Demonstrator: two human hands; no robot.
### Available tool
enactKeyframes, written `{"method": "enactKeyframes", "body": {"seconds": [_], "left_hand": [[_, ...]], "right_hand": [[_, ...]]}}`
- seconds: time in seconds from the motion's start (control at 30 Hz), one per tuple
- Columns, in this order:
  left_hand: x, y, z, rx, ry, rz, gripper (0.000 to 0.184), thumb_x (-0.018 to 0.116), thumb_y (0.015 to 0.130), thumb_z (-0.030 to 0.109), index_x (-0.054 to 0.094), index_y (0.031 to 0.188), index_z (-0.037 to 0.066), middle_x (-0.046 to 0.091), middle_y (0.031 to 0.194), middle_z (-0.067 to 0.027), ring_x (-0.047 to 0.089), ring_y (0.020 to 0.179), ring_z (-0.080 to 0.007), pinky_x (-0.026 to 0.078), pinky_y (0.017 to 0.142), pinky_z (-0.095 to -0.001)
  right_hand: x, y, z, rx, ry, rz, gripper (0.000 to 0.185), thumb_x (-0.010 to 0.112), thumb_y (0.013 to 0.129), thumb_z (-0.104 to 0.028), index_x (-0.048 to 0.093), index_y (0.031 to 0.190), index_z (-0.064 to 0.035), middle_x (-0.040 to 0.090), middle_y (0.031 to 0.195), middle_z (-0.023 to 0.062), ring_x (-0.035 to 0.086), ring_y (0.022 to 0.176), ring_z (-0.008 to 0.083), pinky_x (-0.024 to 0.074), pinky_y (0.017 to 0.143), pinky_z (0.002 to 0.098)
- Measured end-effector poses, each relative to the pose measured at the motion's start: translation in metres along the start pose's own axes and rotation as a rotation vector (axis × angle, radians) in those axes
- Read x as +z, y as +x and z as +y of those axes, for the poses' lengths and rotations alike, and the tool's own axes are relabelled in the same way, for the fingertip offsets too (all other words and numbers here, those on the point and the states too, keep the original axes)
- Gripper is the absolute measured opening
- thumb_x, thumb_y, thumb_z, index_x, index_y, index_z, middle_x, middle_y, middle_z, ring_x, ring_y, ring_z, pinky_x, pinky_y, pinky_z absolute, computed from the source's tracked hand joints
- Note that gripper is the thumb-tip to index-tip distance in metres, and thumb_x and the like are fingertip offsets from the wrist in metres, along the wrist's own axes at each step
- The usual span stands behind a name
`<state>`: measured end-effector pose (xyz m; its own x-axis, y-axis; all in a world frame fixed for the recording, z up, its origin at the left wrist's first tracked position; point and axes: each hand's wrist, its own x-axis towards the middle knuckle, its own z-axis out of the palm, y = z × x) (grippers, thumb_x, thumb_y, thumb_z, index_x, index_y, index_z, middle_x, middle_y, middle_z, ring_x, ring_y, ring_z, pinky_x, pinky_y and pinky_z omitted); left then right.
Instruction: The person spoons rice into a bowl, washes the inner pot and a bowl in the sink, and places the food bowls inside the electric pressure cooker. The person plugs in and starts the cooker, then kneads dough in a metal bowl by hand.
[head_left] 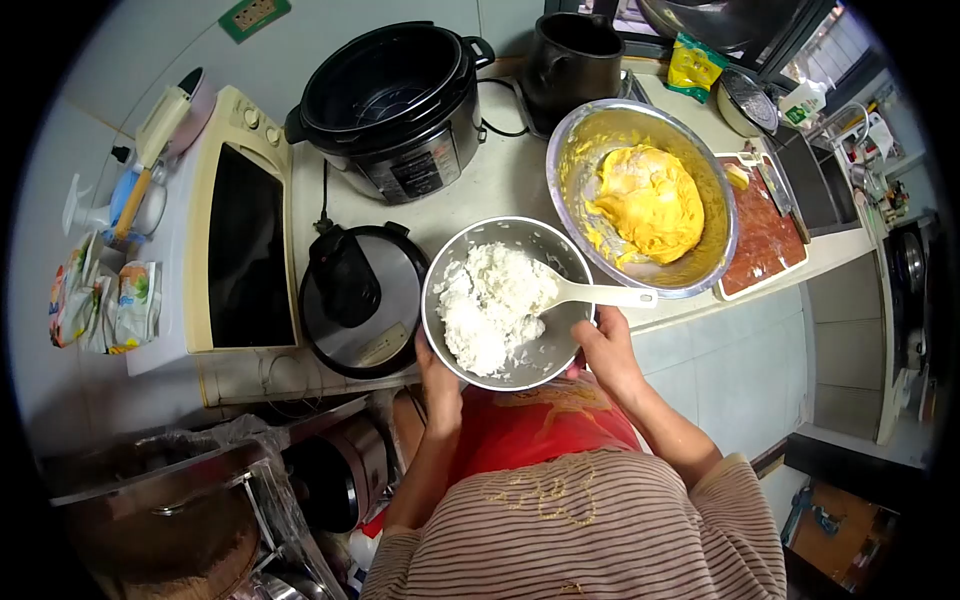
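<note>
A round metal inner pot (548,352) of cooked white rice (488,300) is held level in front of my body, at the counter's front edge. A white rice paddle (605,294) rests in it, its handle sticking out over the right rim. My left hand (438,385) grips the pot's lower left side, with most of its fingers hidden behind the wall. My right hand (606,348) holds the lower right side, thumb over the rim. Just beyond, to the right, stands a large steel bowl (570,135) with a yellow dough-like mass (652,205) in it.
A black electric pressure cooker (420,165) stands open behind, its lid (385,335) lying left of the pot. Further left is a cream microwave (240,240). A dark pitcher (577,60) stands at the back. On the right, a cutting board (765,240) carries a knife (775,185) beside the sink (830,175).
</note>
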<state>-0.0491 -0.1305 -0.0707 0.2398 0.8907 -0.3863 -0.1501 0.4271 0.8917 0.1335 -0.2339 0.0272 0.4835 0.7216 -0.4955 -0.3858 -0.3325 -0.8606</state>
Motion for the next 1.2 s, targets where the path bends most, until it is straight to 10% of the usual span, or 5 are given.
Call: {"method": "enactKeyframes", "body": {"seconds": [0.23, 0.4, 0.67, 0.93, 1.2], "left_hand": [[0.008, 0.038, -0.019, 0.243, 0.194, 0.133, 0.049, 0.048, 0.093, 0.026, 0.035, 0.133, 0.0, 0.05, 0.123, -0.0136, 0.051, 0.11, -0.018, 0.043, 0.087, -0.0283], [0.029, -0.031, 0.061, -0.212, -0.064, -0.259, 0.052, 0.047, 0.092, 0.038, 0.037, 0.128, 0.002, 0.057, 0.106, -0.0143, 0.063, 0.078, -0.0225, 0.054, 0.063, -0.0334], [0.008, -0.024, 0.065, -0.203, -0.257, -0.18, 0.046, 0.045, 0.076, 0.002, 0.043, 0.121, -0.006, 0.057, 0.112, -0.0181, 0.062, 0.092, -0.0274, 0.057, 0.067, -0.0371], [0.018, -0.035, 0.07, -0.141, -0.096, -0.127, 0.056, 0.039, 0.075, -0.004, 0.032, 0.13, -0.004, 0.05, 0.12, -0.0201, 0.06, 0.096, -0.0298, 0.057, 0.067, -0.0392], [0.024, -0.03, 0.061, -0.225, -0.084, -0.171, 0.065, 0.035, 0.075, -0.007, 0.016, 0.136, 0.006, 0.044, 0.124, -0.0206, 0.06, 0.096, -0.03, 0.058, 0.066, -0.0393]], "right_hand": [[0.0, 0.009, -0.002, -0.171, -0.023, 0.054, 0.062, 0.041, 0.079, 0.0, 0.022, 0.139, -0.0022, 0.056, 0.088, 0.0138, 0.054, 0.044, 0.0163, 0.0485, 0.038, 0.0267], [0.005, 0.014, 0.003, -0.171, 0.029, 0.039, 0.052, 0.046, 0.081, 0.001, 0.032, 0.131, 0.0017, 0.051, 0.11, 0.0184, 0.057, 0.05, 0.0195, 0.0517, 0.043, 0.0273], [-0.047, 0.026, -0.025, 0.086, 0.39, -0.517, 0.031, 0.054, 0.089, -0.014, 0.048, 0.115, 0.0017, 0.062, 0.095, 0.0146, 0.064, 0.073, 0.0195, 0.056, 0.062, 0.0307], [-0.001, 0.02, -0.032, -0.574, -1.002, -0.205, 0.019, 0.057, 0.085, -0.019, 0.051, 0.092, -0.0027, 0.059, 0.071, 0.0221, 0.058, 0.072, 0.0386, 0.0435, 0.063, 0.0452], [0.019, 0.034, -0.016, -0.07, -0.244, -0.348, 0.017, 0.054, 0.091, -0.019, 0.058, 0.084, -0.004, 0.045, 0.06, -0.0054, 0.039, 0.054, 0.0026, 0.031, 0.047, 0.0197]]}}
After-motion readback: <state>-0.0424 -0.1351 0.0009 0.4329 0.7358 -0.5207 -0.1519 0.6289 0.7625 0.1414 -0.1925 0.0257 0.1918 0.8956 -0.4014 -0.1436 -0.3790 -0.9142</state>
